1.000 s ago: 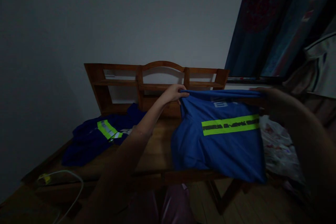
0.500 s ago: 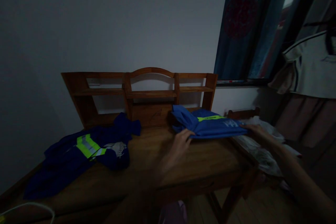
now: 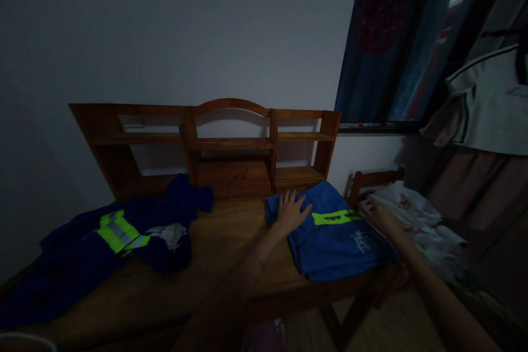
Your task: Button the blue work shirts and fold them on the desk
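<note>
A folded blue work garment point(image 3: 335, 242) with a yellow-green reflective stripe lies flat on the right end of the wooden desk point(image 3: 231, 264). My left hand point(image 3: 291, 211) rests open on the garment's left part, fingers spread. My right hand point(image 3: 376, 213) touches the garment's right edge near the stripe; its fingers look loosely bent and I cannot make out whether they pinch the cloth. A second, darker blue garment point(image 3: 119, 236) with reflective stripes lies crumpled on the desk's left side.
A wooden shelf unit point(image 3: 231, 143) stands along the back of the desk against the wall. To the right are a chair back point(image 3: 373, 179) with pale patterned cloth point(image 3: 416, 220), a dark curtain point(image 3: 391, 38) and hanging clothes point(image 3: 487, 104).
The blue garment, held up in the air a second ago, has been folded over and laid flat on the desk. Both hands moved down onto it and the left hand opened.
</note>
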### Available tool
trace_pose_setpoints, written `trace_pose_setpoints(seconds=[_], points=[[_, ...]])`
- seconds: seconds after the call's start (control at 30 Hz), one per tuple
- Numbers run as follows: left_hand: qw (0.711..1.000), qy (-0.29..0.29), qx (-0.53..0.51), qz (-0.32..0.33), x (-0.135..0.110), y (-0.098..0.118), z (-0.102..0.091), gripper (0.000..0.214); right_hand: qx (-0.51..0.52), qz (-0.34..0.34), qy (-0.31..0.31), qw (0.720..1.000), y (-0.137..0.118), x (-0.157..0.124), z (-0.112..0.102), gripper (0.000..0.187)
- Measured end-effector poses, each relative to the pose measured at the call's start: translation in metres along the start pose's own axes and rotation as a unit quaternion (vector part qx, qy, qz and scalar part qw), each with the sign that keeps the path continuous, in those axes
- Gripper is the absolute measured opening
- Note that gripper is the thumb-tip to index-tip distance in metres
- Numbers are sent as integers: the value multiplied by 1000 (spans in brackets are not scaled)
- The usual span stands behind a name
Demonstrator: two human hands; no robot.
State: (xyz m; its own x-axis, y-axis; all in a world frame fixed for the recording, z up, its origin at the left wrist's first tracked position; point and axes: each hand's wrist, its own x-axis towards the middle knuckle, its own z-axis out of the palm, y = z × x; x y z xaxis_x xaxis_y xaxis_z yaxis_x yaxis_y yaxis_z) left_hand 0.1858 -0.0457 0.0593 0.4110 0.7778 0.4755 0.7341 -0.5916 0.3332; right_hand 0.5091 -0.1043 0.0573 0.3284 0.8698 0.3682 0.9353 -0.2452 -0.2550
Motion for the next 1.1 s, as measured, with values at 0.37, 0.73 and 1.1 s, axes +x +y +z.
trace_pose_setpoints(seconds=[0.37, 0.73, 1.1], points=[[989, -98, 61, -97, -20, -34, 59, 67, -53, -91, -96, 990, -48, 76, 79, 40], [985, -78, 57, -140, -7, -24, 64, 65, -153, -166, 118, 967, -45, 73, 77, 48], [931, -36, -358, -56, -98, 17, -134, 33, -19, -183, 102, 978, -103, -6, 111, 56]])
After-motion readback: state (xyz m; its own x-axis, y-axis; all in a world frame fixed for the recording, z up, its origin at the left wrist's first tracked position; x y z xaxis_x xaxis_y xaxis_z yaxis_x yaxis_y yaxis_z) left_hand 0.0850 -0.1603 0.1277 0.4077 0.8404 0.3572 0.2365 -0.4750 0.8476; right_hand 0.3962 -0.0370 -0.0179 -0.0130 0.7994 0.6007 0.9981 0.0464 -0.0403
